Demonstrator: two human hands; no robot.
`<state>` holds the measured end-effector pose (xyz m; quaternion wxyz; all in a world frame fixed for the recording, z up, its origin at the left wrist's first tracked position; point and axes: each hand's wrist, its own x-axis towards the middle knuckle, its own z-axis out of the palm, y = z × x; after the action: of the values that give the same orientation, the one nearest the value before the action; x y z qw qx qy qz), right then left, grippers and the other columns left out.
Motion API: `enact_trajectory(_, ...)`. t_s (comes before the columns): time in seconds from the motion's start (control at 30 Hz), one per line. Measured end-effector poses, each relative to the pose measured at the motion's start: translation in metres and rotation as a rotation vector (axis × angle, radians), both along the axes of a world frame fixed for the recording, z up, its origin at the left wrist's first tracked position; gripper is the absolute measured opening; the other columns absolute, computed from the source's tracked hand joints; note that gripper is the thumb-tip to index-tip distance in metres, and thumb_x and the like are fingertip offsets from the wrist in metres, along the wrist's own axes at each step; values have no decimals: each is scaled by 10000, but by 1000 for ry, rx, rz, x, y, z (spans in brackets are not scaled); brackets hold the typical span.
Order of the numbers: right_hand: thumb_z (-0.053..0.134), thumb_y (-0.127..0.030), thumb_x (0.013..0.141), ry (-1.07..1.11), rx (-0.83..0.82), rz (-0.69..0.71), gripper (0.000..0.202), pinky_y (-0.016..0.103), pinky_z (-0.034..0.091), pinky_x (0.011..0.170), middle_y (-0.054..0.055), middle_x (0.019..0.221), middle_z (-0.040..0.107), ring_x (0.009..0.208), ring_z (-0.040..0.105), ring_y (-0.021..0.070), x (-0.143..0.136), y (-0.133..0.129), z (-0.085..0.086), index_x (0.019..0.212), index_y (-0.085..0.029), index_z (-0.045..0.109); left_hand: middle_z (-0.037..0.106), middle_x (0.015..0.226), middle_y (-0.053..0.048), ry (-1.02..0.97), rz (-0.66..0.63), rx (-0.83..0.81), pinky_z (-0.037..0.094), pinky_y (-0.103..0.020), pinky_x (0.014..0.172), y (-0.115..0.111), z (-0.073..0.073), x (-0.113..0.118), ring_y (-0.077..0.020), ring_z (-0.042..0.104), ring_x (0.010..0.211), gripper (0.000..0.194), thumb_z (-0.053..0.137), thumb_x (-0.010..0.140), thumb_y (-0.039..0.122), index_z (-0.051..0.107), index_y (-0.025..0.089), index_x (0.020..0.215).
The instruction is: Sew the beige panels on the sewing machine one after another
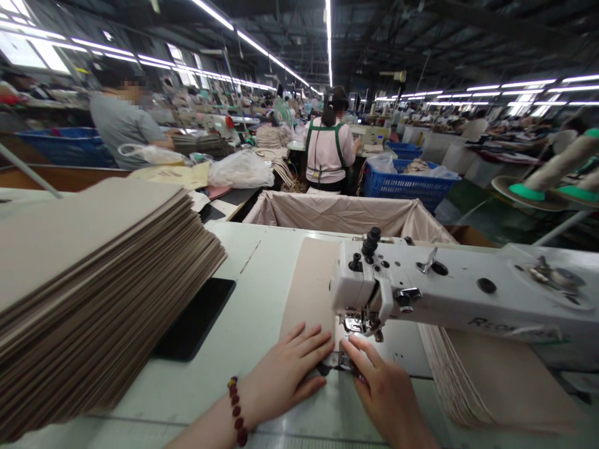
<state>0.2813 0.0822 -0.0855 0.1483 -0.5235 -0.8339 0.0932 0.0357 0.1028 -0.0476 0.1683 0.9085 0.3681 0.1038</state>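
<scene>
A beige fabric panel [309, 280] lies on the pale table, its right side under the head of a white sewing machine [402, 280]. My left hand [290, 368], with a beaded bracelet on the wrist, rests flat with fingers spread on the panel's near end, left of the metal presser foot [355, 323]. Just in front of the foot is my right hand [386, 386], its index and middle fingers stretched toward the needle area. Its thumb side is low by the seam guide, and the lower fingers are partly hidden.
A tall stack of beige panels [93, 268] stands at the left, beside a black phone [196, 321]. More panels [505, 380] lie at the right under the machine arm. Beyond the table are a cloth-lined bin [346, 212], a blue basket [402, 184] and two people.
</scene>
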Motion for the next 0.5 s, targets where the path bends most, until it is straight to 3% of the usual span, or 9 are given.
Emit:
enact_trajectory(0.27, 476, -21, 735, -5, 40, 15, 739, 317, 563, 812, 14, 1388, 526, 1039, 643, 201, 1, 2, -6, 1405, -326, 419, 335, 1527, -18, -1, 57, 23, 249, -451, 1169, 19, -11, 5, -244, 298, 1406, 563, 489, 983, 421, 286, 295, 1493)
enact_trajectory(0.5, 460, -25, 749, -3, 10, 18, 718, 315, 554, 837, 14, 1403, 510, 1063, 633, 196, 3, 2, -10, 1402, -321, 414, 277, 1551, -11, -15, 103, 66, 193, -471, 1179, 24, -21, 7, -239, 244, 1427, 603, 467, 991, 416, 196, 304, 1518)
